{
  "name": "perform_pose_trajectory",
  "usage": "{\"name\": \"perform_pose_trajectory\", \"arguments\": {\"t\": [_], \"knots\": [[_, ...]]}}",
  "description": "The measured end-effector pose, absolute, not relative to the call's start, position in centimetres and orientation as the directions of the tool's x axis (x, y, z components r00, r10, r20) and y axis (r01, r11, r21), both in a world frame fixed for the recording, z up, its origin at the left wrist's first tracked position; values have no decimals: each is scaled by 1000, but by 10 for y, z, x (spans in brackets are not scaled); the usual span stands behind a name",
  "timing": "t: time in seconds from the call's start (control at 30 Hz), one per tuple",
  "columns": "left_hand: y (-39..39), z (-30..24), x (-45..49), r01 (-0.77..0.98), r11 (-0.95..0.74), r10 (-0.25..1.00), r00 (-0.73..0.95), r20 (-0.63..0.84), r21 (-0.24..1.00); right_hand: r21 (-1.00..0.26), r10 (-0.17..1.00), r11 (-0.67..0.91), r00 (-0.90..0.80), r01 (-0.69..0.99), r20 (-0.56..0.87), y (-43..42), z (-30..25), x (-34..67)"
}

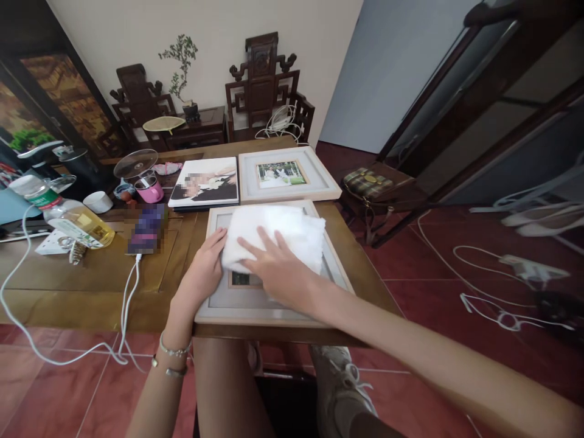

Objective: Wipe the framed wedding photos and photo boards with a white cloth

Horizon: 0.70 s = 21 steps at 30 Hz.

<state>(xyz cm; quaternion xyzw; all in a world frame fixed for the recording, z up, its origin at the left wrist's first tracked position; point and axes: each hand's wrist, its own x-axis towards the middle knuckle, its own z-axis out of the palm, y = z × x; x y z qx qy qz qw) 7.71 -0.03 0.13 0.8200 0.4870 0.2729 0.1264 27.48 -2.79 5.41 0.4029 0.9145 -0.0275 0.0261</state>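
Note:
A light wooden picture frame (269, 316) lies flat at the near edge of the table, directly in front of me. Spread over its upper part is a folded white cloth (287, 222), which hides most of the small picture inside. My right hand (278, 267) presses on the cloth from above, fingers apart and flat. At the frame's left side, my left hand (207, 264) grips the edge, its fingertips beside the cloth's left border. The thumb of the left hand is hidden.
Behind lie a second picture frame (314, 173) and a photo album (207, 179). To the left are a phone (146, 230) on a white cable, a bottle of yellow liquid (84, 222) and a pink mug (149, 190). A plaid bag (367, 184) sits beyond the table's right side.

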Motion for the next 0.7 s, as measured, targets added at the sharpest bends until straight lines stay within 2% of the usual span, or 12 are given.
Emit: {"name": "perform_pose_trajectory", "arguments": {"t": [0.1,0.17,0.27,0.47,0.6,0.7], "knots": [[0,6,77,714,-492,869,374,323,498,-102,625,765,-771,636,-118,-42,59,274],[0,5,75,718,-496,867,376,327,488,-127,600,779,-788,614,-135,-55,60,278],[1,3,73,731,-501,862,371,346,463,-143,633,751,-765,644,-119,-67,55,298],[1,2,72,732,-494,865,359,351,469,-150,717,695,-694,703,70,-69,46,377],[2,0,73,742,-498,861,358,362,450,-119,703,711,-700,693,126,-73,45,401],[3,-3,73,748,-501,855,349,383,436,-128,689,725,-716,677,117,-76,44,386]]}}
